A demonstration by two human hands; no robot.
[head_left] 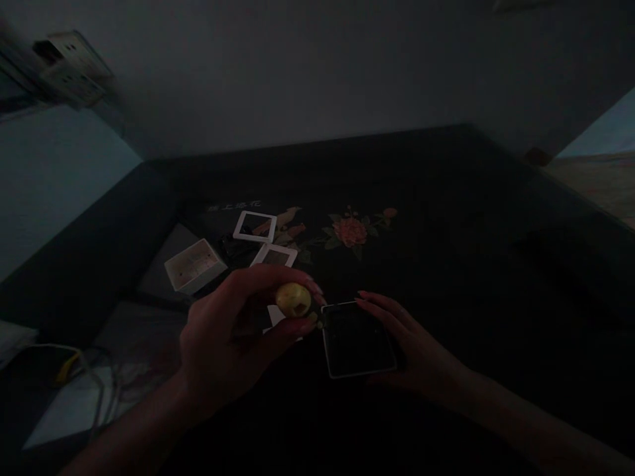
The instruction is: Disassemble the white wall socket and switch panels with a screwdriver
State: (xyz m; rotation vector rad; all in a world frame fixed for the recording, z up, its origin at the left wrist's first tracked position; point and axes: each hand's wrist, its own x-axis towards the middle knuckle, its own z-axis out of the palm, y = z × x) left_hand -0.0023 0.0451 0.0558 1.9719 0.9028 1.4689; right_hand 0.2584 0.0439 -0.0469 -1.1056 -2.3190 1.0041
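In dim light my left hand [233, 337] is closed around a tool with a round yellow handle end [293, 299]; its tip points down toward the near left corner of a dark square plate with a pale rim [358, 341]. My right hand [409, 344] rests on the right side of that plate, fingers curled along its edge and steadying it. The plate lies flat on a black cloth printed with an orange flower [350, 231].
Two white square frames [254, 226] [274, 255] and a white open box [194, 265] lie behind my left hand. Cables with a yellow part [67, 370] lie at the left. A wall socket [69, 69] is at top left.
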